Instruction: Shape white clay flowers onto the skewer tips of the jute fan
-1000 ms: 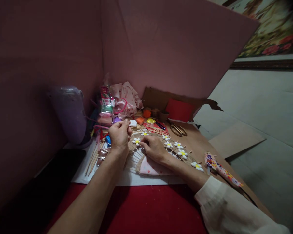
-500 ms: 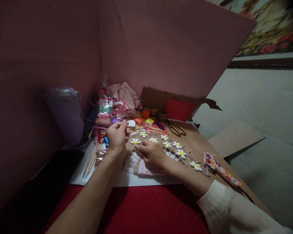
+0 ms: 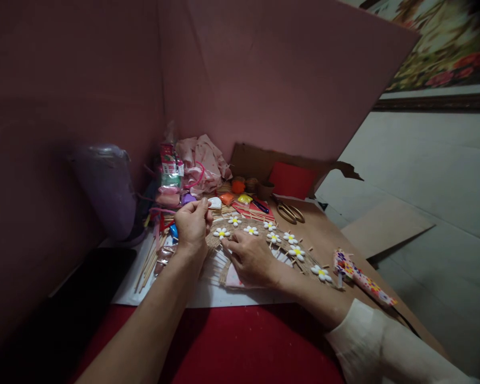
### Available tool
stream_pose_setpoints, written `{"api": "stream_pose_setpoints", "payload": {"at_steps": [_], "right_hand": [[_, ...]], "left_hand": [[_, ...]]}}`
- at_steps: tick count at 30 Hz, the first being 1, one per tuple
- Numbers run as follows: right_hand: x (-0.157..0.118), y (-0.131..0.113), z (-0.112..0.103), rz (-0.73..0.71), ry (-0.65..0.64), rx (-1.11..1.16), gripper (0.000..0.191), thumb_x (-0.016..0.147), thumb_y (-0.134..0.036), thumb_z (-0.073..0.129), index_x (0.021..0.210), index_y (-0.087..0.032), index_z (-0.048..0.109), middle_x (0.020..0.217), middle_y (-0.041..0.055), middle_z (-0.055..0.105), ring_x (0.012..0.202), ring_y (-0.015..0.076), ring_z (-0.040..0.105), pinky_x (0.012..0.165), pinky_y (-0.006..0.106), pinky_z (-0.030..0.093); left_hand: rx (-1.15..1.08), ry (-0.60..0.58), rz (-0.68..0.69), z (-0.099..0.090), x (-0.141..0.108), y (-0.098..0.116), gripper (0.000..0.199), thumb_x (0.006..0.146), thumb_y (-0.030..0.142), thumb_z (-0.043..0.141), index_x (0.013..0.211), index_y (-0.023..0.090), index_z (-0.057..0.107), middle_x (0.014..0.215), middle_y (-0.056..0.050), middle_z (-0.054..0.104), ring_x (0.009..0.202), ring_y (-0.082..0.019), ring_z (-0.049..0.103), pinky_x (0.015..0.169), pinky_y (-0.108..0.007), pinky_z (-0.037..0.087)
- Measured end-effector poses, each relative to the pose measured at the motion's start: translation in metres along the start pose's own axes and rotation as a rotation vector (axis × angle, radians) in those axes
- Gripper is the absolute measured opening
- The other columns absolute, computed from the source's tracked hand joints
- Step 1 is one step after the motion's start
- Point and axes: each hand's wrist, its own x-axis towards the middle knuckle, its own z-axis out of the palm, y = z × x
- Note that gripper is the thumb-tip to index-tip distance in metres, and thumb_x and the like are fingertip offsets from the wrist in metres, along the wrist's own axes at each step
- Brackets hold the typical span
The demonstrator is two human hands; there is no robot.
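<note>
My left hand [image 3: 192, 223] is closed in a pinch, thumb against forefinger, above the left part of a woven twine fan shape [image 3: 240, 226] with thin sticks. What the pinch holds, if anything, is too small to make out. Just behind those fingertips is a white clay packet [image 3: 215, 203]. My right hand [image 3: 253, 258] is curled over the twine piece, its thumb and forefinger close together at the lower edge of a white flower with a yellow centre [image 3: 221, 233]. Several similar flowers, such as one at the right end [image 3: 321, 273], lie along the twine. A pink cloth patch [image 3: 232, 277] is partly covered by my right hand.
Gold-handled scissors [image 3: 290, 211] and a flower-patterned glue gun [image 3: 362, 277] lie on the right. Loose sticks [image 3: 147, 266], bagged clay [image 3: 171, 181] and crumpled pink cloth [image 3: 206, 162] are left and behind. A purple container [image 3: 108, 186] stands far left; pink panels rise behind.
Both hands stay almost in place. My right wrist and sleeve have shifted very slightly, with the fingers still by the same flower.
</note>
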Motion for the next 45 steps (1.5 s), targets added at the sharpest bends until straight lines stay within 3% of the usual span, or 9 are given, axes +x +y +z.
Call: {"api": "stream_pose_setpoints", "payload": {"at_steps": [9,22,37,45], "right_hand": [[0.005,0.016,0.005,0.169,-0.019,-0.010,0.022,0.088,-0.022,0.042,0.094,-0.021,0.064,0.088,0.0049,0.059,0.078,0.0163,0.053,0.063,0.026,0.031],[0.005,0.015,0.005,0.157,-0.033,-0.020,0.023,0.090,-0.024,0.041,0.093,-0.021,0.063,0.089,0.0056,0.060,0.077,0.0166,0.053,0.062,0.027,0.030],[0.002,0.007,-0.002,0.081,-0.006,-0.044,0.022,0.089,-0.024,0.044,0.100,-0.021,0.063,0.088,0.0055,0.059,0.071,0.0156,0.050,0.058,0.027,0.027],[0.004,0.004,0.002,0.049,-0.010,-0.036,0.021,0.088,-0.024,0.045,0.093,-0.022,0.065,0.085,0.0045,0.059,0.071,0.0152,0.050,0.058,0.026,0.027]], "left_hand": [[0.000,-0.011,-0.009,0.001,-0.002,0.001,0.017,0.066,0.026,0.064,0.060,0.014,0.054,0.037,0.008,0.044,0.027,-0.003,0.031,0.028,-0.015,0.017],[0.009,-0.020,-0.026,0.002,-0.003,0.002,0.015,0.068,0.025,0.062,0.061,0.014,0.054,0.036,0.008,0.043,0.026,-0.003,0.030,0.028,-0.015,0.016],[0.026,-0.026,-0.024,0.001,-0.002,0.000,0.025,0.065,0.035,0.068,0.063,0.013,0.055,0.036,0.008,0.044,0.026,-0.003,0.031,0.027,-0.015,0.015],[0.030,-0.028,-0.023,0.001,-0.002,0.000,0.020,0.066,0.030,0.066,0.062,0.014,0.055,0.036,0.008,0.044,0.026,-0.003,0.031,0.028,-0.015,0.016]]}}
